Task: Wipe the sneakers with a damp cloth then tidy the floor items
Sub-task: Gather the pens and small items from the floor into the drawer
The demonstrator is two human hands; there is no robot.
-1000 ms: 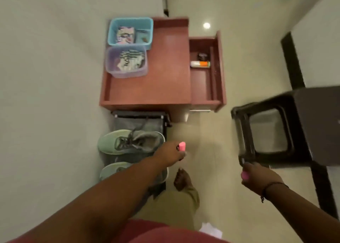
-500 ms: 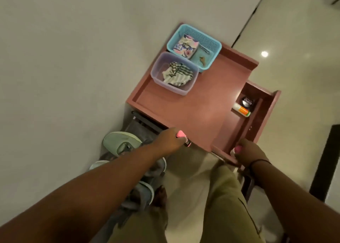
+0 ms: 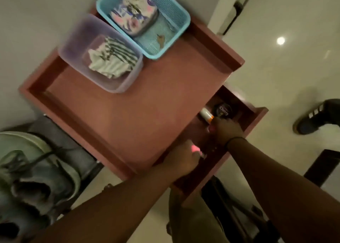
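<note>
Two pale green sneakers (image 3: 35, 171) lie at the lower left on a dark mat, beside the reddish wooden stand (image 3: 117, 121). A striped cloth (image 3: 112, 60) sits in a clear purple tub (image 3: 73, 45) on the stand. The stand's drawer (image 3: 257, 117) is open and holds a black round tin (image 3: 223, 110) and a white tube with an orange end (image 3: 206, 114). My right hand (image 3: 227, 130) reaches into the drawer and touches the tube's orange end; blur hides its grip. My left hand (image 3: 182, 161) is curled at the drawer's near side.
A blue basket (image 3: 176, 10) with a patterned pouch (image 3: 133, 14) stands behind the tub. A black shoe with white stripes (image 3: 316, 115) is on the pale floor at the right. Dark furniture (image 3: 323, 167) stands at the lower right. The wall is on the left.
The view has closed in on the stand. My right hand went from the drawer's front edge into the drawer, up to the tube. My left hand shifted right to the drawer's side.
</note>
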